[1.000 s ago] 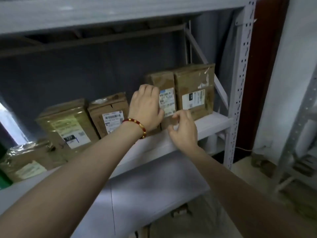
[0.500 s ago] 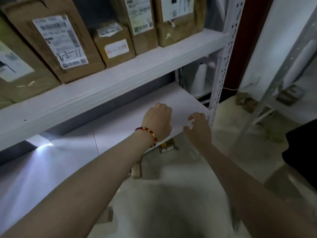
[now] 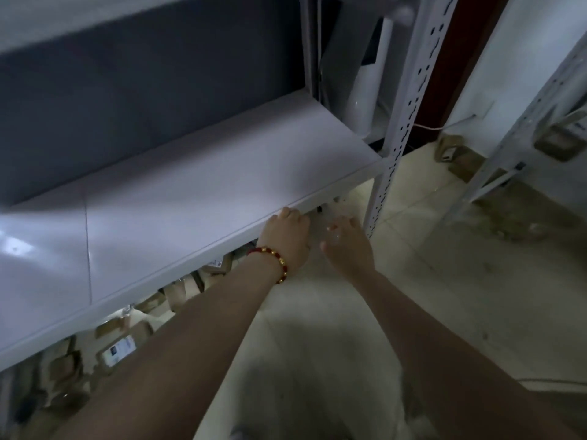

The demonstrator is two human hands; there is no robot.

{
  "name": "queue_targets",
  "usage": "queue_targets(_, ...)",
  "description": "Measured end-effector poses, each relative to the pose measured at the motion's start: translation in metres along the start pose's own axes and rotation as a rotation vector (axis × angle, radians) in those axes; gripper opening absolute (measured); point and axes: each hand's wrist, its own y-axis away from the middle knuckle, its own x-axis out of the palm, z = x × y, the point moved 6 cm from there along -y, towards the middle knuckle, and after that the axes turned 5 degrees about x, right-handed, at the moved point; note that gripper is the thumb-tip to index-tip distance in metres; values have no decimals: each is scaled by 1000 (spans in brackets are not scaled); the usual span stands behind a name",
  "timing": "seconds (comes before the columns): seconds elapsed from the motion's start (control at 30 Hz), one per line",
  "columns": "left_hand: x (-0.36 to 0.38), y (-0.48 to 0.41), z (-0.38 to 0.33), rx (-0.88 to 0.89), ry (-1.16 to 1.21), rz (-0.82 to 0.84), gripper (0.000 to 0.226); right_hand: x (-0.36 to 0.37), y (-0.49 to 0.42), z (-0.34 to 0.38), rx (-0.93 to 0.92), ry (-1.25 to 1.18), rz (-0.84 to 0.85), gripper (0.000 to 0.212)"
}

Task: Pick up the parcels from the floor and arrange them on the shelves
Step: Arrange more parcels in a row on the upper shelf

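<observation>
Shelf white metal | parcels underneath | floor pale tile | upright perforated

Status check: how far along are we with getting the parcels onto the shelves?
Done: nothing can be confirmed from this view; the shelf shows no parcel on it. In hand: nothing yet; the left hand and right hand reach down by the shelf's front edge, both holding nothing. Left: several parcels lie on the floor under the shelf, to be picked up and arranged.
</observation>
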Motion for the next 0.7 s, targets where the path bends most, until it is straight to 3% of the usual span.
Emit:
queue_targets(0.43, 290, -52, 84, -80, -54, 149, 48, 228, -76, -142, 48, -9, 72, 32)
queue_targets(0.7, 434, -102, 129, -166, -83, 70, 54, 346, -146, -207, -7, -90, -24, 30)
